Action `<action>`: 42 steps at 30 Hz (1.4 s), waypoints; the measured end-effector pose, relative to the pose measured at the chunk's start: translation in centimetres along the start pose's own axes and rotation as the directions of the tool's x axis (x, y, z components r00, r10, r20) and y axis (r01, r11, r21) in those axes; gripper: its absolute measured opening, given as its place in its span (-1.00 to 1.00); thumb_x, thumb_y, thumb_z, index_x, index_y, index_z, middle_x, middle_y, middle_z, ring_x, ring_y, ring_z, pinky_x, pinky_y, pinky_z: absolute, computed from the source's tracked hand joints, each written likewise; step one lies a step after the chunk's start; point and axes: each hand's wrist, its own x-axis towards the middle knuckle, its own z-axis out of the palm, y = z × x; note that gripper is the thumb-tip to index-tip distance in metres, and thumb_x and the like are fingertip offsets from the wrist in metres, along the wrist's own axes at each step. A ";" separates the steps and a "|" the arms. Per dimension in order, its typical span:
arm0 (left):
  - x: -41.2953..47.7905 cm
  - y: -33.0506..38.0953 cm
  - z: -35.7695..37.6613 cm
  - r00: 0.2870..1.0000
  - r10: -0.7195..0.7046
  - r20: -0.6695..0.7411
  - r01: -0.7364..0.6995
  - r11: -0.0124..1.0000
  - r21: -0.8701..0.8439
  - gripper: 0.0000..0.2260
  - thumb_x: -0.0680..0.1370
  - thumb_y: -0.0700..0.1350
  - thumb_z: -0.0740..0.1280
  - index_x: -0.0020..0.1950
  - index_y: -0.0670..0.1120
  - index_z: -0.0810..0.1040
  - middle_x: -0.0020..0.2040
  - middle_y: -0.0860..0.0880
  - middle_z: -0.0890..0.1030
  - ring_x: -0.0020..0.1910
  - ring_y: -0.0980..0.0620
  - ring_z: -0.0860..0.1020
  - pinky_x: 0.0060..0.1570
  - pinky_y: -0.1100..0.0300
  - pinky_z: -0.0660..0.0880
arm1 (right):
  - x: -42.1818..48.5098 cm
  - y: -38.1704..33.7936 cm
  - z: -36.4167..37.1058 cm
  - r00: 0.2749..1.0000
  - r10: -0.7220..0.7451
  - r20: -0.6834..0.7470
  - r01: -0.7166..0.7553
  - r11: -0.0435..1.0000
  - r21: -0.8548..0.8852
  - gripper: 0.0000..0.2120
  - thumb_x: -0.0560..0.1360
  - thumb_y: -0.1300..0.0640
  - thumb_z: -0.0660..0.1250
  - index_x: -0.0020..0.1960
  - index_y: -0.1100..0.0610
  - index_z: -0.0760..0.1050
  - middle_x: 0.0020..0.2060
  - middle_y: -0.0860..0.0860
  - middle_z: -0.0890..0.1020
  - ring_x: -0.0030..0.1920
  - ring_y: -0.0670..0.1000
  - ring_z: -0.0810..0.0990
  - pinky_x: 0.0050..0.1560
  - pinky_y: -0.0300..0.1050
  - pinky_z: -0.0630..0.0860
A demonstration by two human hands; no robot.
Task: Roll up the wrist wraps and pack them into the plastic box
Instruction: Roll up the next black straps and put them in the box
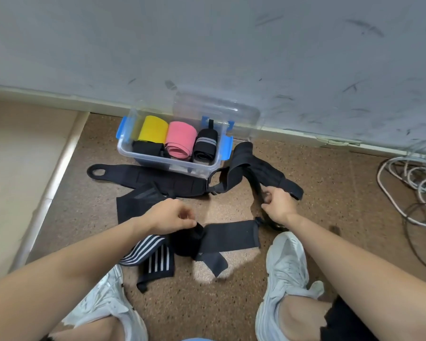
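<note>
Wrist wraps lie partly packed, partly loose on the speckled floor. Nearest, at lower centre between the person's pale shoes, a striped wrap lies unrolled and crumpled. Just above it, a black wrap lies flat, one end bunched where the left hand, fingers curled, pinches it. At centre right, the right hand pinches a narrow black strap; which wrap it belongs to cannot be told. Beyond the hands, a long black wrap and a wide black wrap sprawl unrolled just in front of the box. Upper centre, the plastic box stands open against the wall and holds four rolls: a yellow roll, pink roll, grey-striped black roll and plain black roll. Its clear lid leans behind. Judgement: roughly half done; at least four wraps remain to roll and pack.
</note>
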 end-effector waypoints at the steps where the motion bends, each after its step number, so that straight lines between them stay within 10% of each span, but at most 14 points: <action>1: 0.5 0.4 0.0 0.996 0.017 -0.086 -0.019 1.000 -0.024 -0.90 0.54 0.11 0.43 0.01 0.14 0.64 -0.12 0.15 0.63 -0.11 0.16 0.59 0.04 0.06 0.56 | -0.1 0.3 0.1 0.997 -0.043 0.065 0.041 0.999 0.025 -0.61 0.51 0.30 0.43 0.33 0.10 0.56 0.09 0.07 0.68 0.12 0.07 0.63 0.12 -0.15 0.50; 5: 2.1 2.4 -0.3 0.941 0.154 -0.301 -0.190 0.977 -0.094 -0.62 0.50 -0.03 0.46 0.31 0.08 0.55 0.09 0.13 0.58 0.06 0.13 0.55 0.17 0.01 0.53 | -0.7 -1.1 -0.9 0.900 -0.213 0.380 0.138 0.967 0.216 -0.64 0.49 0.42 0.44 0.25 0.19 0.63 -0.09 0.05 0.65 -0.09 0.01 0.59 -0.08 -0.25 0.50; 11: 2.7 3.8 0.4 0.902 0.391 -0.183 -0.387 0.920 0.059 -0.17 0.40 0.16 0.55 0.60 0.12 0.26 0.54 0.09 0.32 0.44 0.01 0.32 0.42 0.10 0.33 | -1.1 -4.7 -2.6 0.743 -0.323 0.586 0.036 0.894 0.447 -0.68 0.56 0.36 0.39 0.24 0.07 0.64 -0.16 -0.10 0.67 -0.15 -0.10 0.61 -0.07 -0.16 0.60; 15: 1.9 3.9 1.3 0.911 0.380 -0.164 -0.391 0.919 -0.042 -0.14 0.38 0.22 0.57 0.58 0.05 0.29 0.51 0.11 0.40 0.42 0.11 0.37 0.41 0.19 0.31 | -1.2 -5.1 -3.2 0.640 -0.389 0.663 -0.064 0.832 0.551 -0.72 0.56 0.33 0.39 0.24 0.16 0.64 -0.07 0.12 0.61 -0.08 0.23 0.34 -0.16 -0.06 0.34; 20: 0.4 4.8 2.1 0.941 0.125 -0.313 -0.272 0.832 -0.484 -0.71 0.55 -0.27 0.43 0.23 -0.03 0.64 0.07 0.11 0.71 0.06 0.18 0.66 0.07 0.20 0.57 | -1.4 -6.2 -4.6 0.752 -0.346 0.562 -0.101 0.782 0.616 -0.72 0.54 0.34 0.42 0.25 0.24 0.63 0.11 0.26 0.68 0.00 0.12 0.66 -0.04 -0.11 0.64; 24: -0.7 3.5 0.8 0.938 -0.051 -0.342 -0.205 0.713 -0.671 -0.78 0.53 -0.39 0.41 0.10 -0.15 0.66 -0.03 0.05 0.72 -0.04 0.10 0.67 -0.02 0.21 0.60 | -1.5 -7.5 -4.2 0.925 -0.358 0.125 0.260 0.839 0.478 -0.80 0.54 0.28 0.45 0.14 0.11 0.66 -0.03 -0.01 0.69 -0.17 -0.21 0.63 -0.05 -0.19 0.59; 27: -1.7 2.0 0.0 0.934 -0.230 -0.273 -0.131 0.491 -0.861 -0.90 0.56 -0.28 0.46 0.05 -0.17 0.63 -0.14 0.03 0.69 -0.19 0.10 0.61 -0.18 0.17 0.54 | -2.2 -8.4 -2.9 0.867 -0.480 0.135 0.392 0.823 0.410 -0.72 0.50 0.30 0.47 0.20 0.12 0.65 0.05 -0.05 0.68 -0.22 -0.35 0.56 -0.09 -0.41 0.46; 31: -2.9 0.9 -0.1 0.921 -0.372 -0.118 -0.050 0.188 -0.981 -0.78 0.62 -0.15 0.41 0.23 -0.19 0.61 0.15 -0.17 0.71 0.09 -0.11 0.69 0.11 0.02 0.62 | -3.2 -9.7 0.1 0.797 -0.492 0.349 0.312 0.832 0.459 -0.66 0.54 0.15 0.47 0.31 0.09 0.59 0.12 -0.03 0.67 0.04 -0.18 0.62 0.07 -0.41 0.48; 42: -5.9 0.7 -1.6 0.812 -0.545 -0.208 -0.135 0.171 -0.976 -0.79 0.64 -0.09 0.37 0.20 -0.18 0.61 0.08 -0.10 0.74 0.11 -0.04 0.71 -0.05 0.16 0.64 | -7.5 -12.5 4.9 0.696 -0.600 0.395 0.197 0.688 0.698 -0.81 0.61 0.24 0.36 0.20 0.21 0.64 0.04 0.04 0.72 -0.01 -0.13 0.65 0.03 -0.25 0.53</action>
